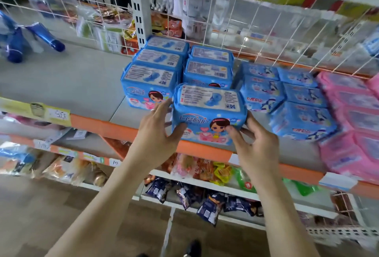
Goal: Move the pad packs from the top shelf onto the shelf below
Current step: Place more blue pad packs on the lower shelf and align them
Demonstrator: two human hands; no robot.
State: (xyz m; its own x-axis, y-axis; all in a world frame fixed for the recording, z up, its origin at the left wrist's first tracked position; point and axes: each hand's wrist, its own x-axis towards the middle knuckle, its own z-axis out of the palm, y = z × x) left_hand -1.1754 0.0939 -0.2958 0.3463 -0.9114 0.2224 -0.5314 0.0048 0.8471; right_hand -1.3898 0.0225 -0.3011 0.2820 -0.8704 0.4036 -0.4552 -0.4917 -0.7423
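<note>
Both hands are on the same thing here: left hand (155,133) curled round the left end of a blue pad pack (209,111), right hand (256,146) round the right end, with both thumbs on the front face with the cartoon girl. The pack's right at the orange front lip of the shelf (71,84); can't really tell if it's resting there or lifted off. Just behind the fingers sit matching packs (150,76) in two rows. Past the right hand there's a different blue brand (303,119), then pink packs (348,113). Under the wrists, snack bags (205,205). Way past the left hand, blue tubes (43,35) lying down.
</note>
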